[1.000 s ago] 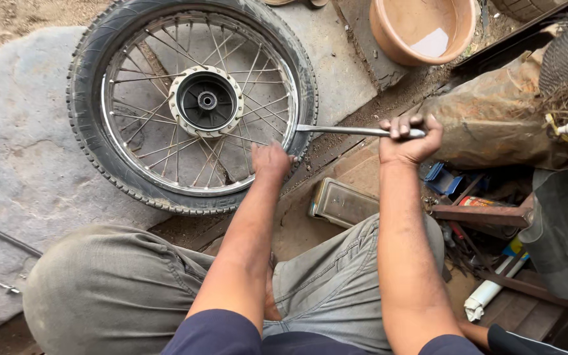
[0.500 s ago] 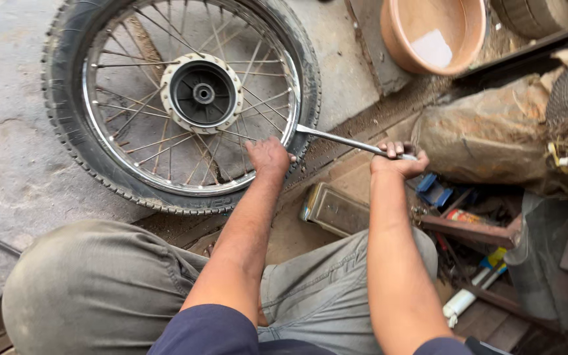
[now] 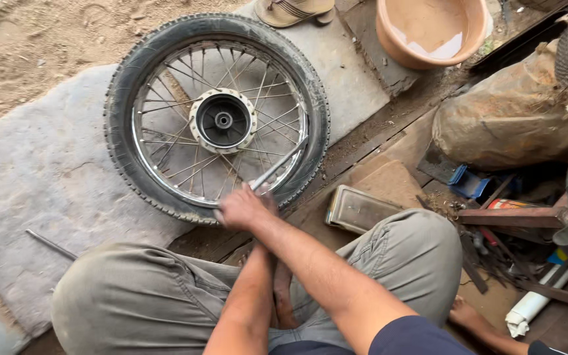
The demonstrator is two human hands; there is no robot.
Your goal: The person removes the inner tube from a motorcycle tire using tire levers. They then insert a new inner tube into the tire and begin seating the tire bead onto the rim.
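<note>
- My right hand crosses over to the near rim of the spoked wheel, fingers wrapped around the lower end of the metal lever.
- The lever's long axis runs up and to the right from my fist, across the rim.
- My left hand sits hidden under the right forearm; grip impossible to tell.
- The wheel lies flat on the grey slab.

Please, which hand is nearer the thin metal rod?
Right hand: on the black rubber tyre's edge, right of the thin metal rod; the left hand lies mostly hidden beneath it.
</note>
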